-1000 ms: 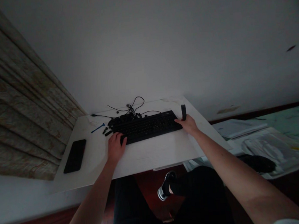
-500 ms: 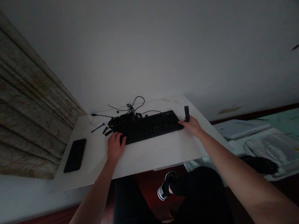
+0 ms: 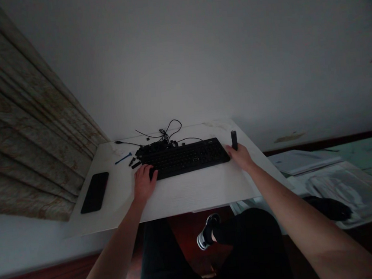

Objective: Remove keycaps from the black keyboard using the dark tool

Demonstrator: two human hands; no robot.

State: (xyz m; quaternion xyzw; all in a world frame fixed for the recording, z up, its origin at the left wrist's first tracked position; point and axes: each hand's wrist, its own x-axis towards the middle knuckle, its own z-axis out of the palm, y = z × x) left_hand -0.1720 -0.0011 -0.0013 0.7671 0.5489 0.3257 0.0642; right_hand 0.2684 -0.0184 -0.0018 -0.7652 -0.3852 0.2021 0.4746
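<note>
Seated at a white table, the person has both hands at a black keyboard that lies lengthwise across the far middle of the top. The left hand rests on the keyboard's near left corner with fingers bent over the keys and thumb at the near edge; whether it clamps the corner or only lies on it cannot be told. The right hand sits at the keyboard's right end, fingers closed around the lower part of a small dark stick, which stands upright just beside the far right corner. A heap of loose black keycaps lies against the keyboard's far left corner, with a tangled black cable beyond it. A blue tool lies left of the heap. A black phone lies flat near the table's left edge, well apart from the keyboard. White sheets cover the floor to the right.
</note>
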